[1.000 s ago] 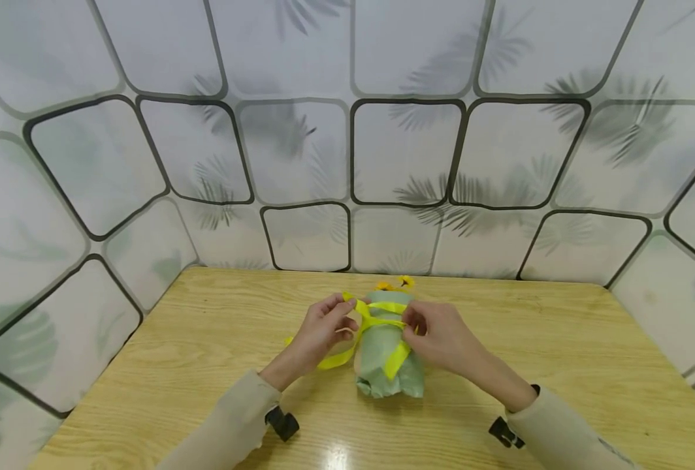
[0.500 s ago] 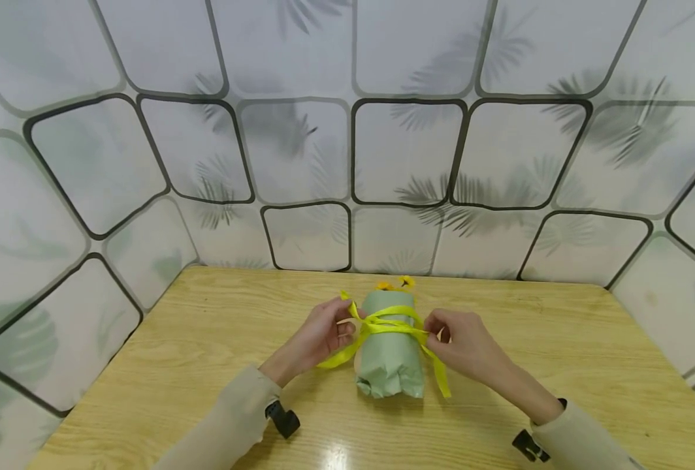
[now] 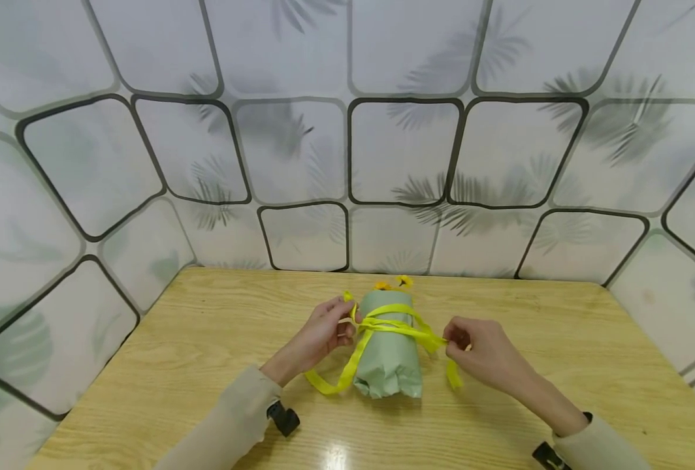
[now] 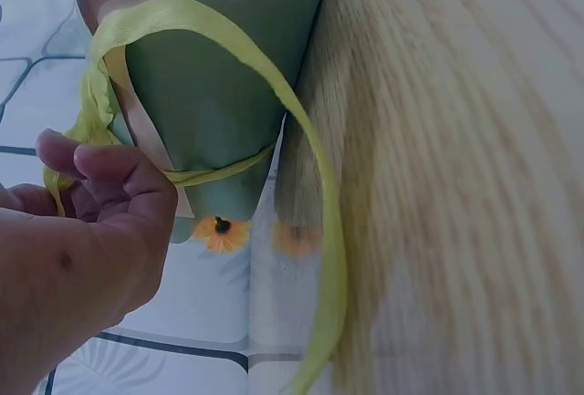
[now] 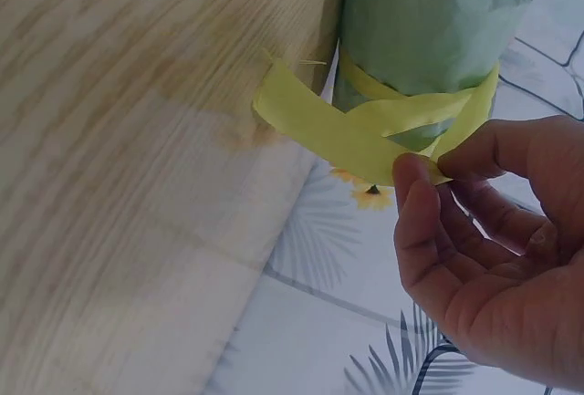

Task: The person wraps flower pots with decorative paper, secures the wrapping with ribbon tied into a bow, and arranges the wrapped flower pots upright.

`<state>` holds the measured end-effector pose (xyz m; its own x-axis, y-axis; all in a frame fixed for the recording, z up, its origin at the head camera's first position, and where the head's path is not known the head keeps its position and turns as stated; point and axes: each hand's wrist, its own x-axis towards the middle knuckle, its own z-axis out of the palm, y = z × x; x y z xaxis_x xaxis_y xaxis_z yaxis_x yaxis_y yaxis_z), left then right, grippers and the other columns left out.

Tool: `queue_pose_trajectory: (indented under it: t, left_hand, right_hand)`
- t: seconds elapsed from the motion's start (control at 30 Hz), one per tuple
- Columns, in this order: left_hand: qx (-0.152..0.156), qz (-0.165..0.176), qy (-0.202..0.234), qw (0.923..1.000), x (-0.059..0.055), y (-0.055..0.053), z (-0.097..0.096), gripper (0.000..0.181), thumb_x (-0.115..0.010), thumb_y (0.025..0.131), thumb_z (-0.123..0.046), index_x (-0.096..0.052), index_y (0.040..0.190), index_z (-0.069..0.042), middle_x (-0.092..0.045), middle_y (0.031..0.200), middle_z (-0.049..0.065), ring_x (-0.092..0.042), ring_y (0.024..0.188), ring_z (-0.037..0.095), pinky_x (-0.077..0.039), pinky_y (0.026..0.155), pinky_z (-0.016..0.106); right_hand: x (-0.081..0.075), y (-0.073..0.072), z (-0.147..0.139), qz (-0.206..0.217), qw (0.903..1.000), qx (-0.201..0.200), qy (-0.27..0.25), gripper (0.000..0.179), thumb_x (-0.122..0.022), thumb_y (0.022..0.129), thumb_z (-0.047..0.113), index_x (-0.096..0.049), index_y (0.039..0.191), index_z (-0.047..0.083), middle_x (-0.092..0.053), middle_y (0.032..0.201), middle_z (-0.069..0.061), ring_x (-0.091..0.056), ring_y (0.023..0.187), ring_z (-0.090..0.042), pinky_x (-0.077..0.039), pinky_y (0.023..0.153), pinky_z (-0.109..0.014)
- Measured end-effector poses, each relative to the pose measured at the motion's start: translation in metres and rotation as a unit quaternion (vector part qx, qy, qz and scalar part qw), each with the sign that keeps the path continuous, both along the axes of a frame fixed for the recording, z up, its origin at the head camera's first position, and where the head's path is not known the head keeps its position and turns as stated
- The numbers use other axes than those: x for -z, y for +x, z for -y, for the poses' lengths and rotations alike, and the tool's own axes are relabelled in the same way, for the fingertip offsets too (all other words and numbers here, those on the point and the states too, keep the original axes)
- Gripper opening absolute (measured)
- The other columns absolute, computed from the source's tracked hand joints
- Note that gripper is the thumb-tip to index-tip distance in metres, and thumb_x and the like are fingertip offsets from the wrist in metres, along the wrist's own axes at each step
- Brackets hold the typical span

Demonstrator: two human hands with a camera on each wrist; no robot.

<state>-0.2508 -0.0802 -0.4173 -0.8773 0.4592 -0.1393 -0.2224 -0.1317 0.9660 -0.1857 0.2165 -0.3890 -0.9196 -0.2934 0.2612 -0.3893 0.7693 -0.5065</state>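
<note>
A bouquet wrapped in pale green paper lies on the table, its orange-yellow flowers poking out at the far end. Yellow ribbon runs around the wrapping and crosses on its left side. At that side my left hand pinches a piece of the ribbon between thumb and finger, while a long tail loops down to the table. Off to the right, my right hand pinches the ribbon's other part, drawn out from the bouquet; a loose end sticks out past the fingertips.
The wooden table reaches back to a wall covering printed with rounded outlines and leaves. Dark straps with small black devices sit at both wrists over light sleeves.
My right hand has moved right and slightly toward me, drawing the ribbon out sideways from the bouquet. My left hand stays nearly in place, still pinching ribbon.
</note>
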Motion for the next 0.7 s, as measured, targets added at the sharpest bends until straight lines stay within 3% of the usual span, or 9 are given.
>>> queue_pose_trajectory:
  t: [0.13,0.3,0.47,0.7]
  left_hand:
    - [0.003,-0.002,-0.001,1.0000,-0.002,0.001,0.000,0.023,-0.041,0.112,-0.029,-0.050,0.102,-0.011,-0.056,0.093,-0.003,-0.052,0.067,0.008,-0.045,0.065,0.024]
    - [0.022,-0.017,-0.008,0.9996,-0.005,0.005,0.001,0.022,-0.040,0.113,-0.029,-0.048,0.099,-0.013,-0.058,0.094,-0.003,-0.064,0.070,0.007,-0.053,0.066,0.023]
    - [0.034,-0.057,-0.053,0.9964,-0.011,0.009,0.004,0.023,-0.041,0.112,-0.031,-0.048,0.103,-0.011,-0.063,0.100,-0.001,-0.074,0.076,0.011,-0.058,0.064,0.025]
    - [0.047,-0.105,-0.100,0.9884,-0.015,0.012,0.004,0.026,-0.040,0.113,-0.030,-0.047,0.103,-0.006,-0.066,0.101,0.001,-0.076,0.079,0.013,-0.060,0.066,0.028]
  right_hand:
    - [0.001,0.001,-0.005,0.006,1.0000,-0.001,0.003,0.011,-0.067,0.085,0.002,-0.070,0.085,0.013,-0.065,0.073,0.011,-0.054,0.066,0.003,-0.046,0.058,-0.021]
    - [0.004,0.004,-0.009,0.014,0.9999,0.001,0.009,0.011,-0.067,0.085,0.003,-0.070,0.086,0.013,-0.064,0.072,0.011,-0.052,0.065,0.004,-0.045,0.059,-0.021]
    - [0.005,0.005,-0.011,0.025,0.9996,-0.007,0.011,0.011,-0.067,0.088,0.004,-0.071,0.088,0.014,-0.065,0.073,0.012,-0.054,0.066,0.004,-0.046,0.059,-0.020]
    - [0.004,0.007,-0.017,0.029,0.9994,-0.003,0.019,0.010,-0.069,0.088,0.005,-0.071,0.088,0.015,-0.067,0.074,0.012,-0.056,0.068,0.004,-0.048,0.060,-0.021]
